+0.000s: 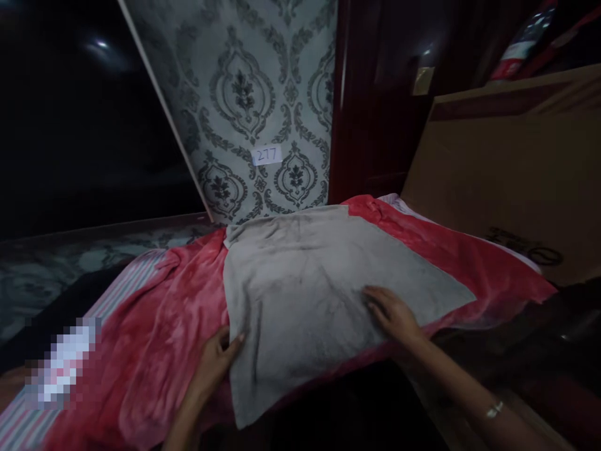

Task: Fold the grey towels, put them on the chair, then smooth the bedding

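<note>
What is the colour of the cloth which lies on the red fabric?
The cloth is grey, with no printed pattern visible; the head view shows it best.

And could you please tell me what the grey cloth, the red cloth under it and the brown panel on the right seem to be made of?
Grey cloth: probably microfibre or fleece, matte with soft creases.
Red cloth: likely plush fleece or velvet, with a mottled sheen along its folds.
Brown panel: apparently cardboard, matte, with dark printing low down.
Exact fibres are uncertain.
</note>
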`<state>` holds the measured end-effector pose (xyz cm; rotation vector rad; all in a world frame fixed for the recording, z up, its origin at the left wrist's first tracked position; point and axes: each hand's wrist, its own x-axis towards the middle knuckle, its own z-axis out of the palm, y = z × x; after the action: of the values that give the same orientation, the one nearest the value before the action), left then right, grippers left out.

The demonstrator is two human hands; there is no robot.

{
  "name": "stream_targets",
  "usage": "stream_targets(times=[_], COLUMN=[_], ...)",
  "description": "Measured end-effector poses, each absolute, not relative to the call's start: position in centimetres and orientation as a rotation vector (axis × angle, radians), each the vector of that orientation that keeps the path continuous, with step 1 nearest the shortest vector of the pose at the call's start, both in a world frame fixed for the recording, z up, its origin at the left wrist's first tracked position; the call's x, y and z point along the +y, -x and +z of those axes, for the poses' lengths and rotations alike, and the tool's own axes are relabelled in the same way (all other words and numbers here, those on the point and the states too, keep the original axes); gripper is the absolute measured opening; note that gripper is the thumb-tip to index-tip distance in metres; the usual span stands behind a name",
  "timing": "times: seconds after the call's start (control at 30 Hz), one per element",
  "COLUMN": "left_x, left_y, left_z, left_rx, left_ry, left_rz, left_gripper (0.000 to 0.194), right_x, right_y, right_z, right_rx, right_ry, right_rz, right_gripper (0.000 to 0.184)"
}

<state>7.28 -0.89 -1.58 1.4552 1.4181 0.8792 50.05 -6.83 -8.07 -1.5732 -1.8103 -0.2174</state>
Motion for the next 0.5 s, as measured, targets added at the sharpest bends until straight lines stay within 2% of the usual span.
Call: stream_targets(times=[0.1,0.13,0.27,0.33,0.4,0.5], left_x=[-2.7,-3.2,-4.3,-4.7,-5.3,-6.1], left_y=[-8.2,-8.6,-11.3,-13.3,-15.3,-17.5], left_z=[-1.0,-0.8,1.0,2.0,2.8,3.0], left_rx=[1.249,1.212,0.997,0.877,0.771,0.697], left_ry=[-1.193,-1.113,-0.839,-0.769,-0.740,-0.759], left_rz=[0.961,1.001,1.133,1.173,1.198,1.195], left_gripper=[0.058,0.056,0.042,0.038,0.038,0.036], right_x=[-8.1,-8.5,-9.3,-9.0,-8.3,-7.1], right_y=[-42.7,-40.5,-33.9,-31.9,-30.9,-31.6], right_z=[-7.1,-6.8,-5.8,-5.7,-5.6,-4.8], right_rx=[-1.959,-2.011,-2.186,-2.147,-1.977,-1.731], right_ry=[1.338,1.275,1.098,1.024,0.974,0.943], right_rz=[0.065,0.158,0.365,0.317,0.234,0.164], right_gripper=[0.036,0.043,0.103,0.116,0.110,0.081])
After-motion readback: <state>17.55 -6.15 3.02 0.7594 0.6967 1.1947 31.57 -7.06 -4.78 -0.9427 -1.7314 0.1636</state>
